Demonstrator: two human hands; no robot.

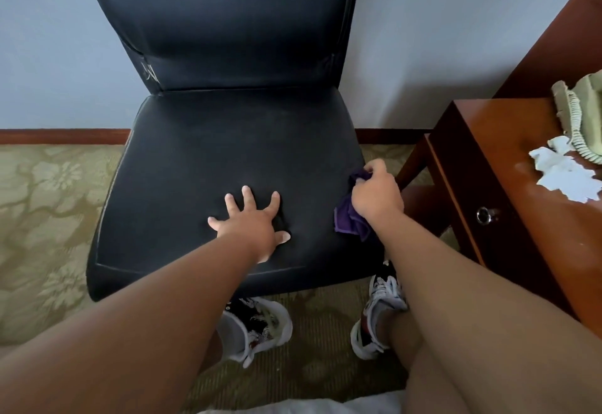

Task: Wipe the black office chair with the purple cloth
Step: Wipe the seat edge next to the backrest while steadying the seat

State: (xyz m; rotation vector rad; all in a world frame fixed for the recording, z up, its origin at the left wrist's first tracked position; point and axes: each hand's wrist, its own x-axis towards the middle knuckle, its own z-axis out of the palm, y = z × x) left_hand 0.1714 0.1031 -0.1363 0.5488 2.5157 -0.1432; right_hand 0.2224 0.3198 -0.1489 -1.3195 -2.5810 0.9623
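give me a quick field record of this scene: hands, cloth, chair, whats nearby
left hand: fingers spread, pressed flat on the seat
right hand: grips the purple cloth
cloth place: bunched at the seat's right edge
black office chair: against the wall, seat dull and dusty-looking
wooden cabinet: right of the chair
on cabinet: green corded phone, torn white paper
floor: patterned carpet

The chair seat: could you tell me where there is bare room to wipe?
Bare: the seat behind both hands, up to the backrest, and left of the left hand. Crowded: front right, where the right hand grips the purple cloth.
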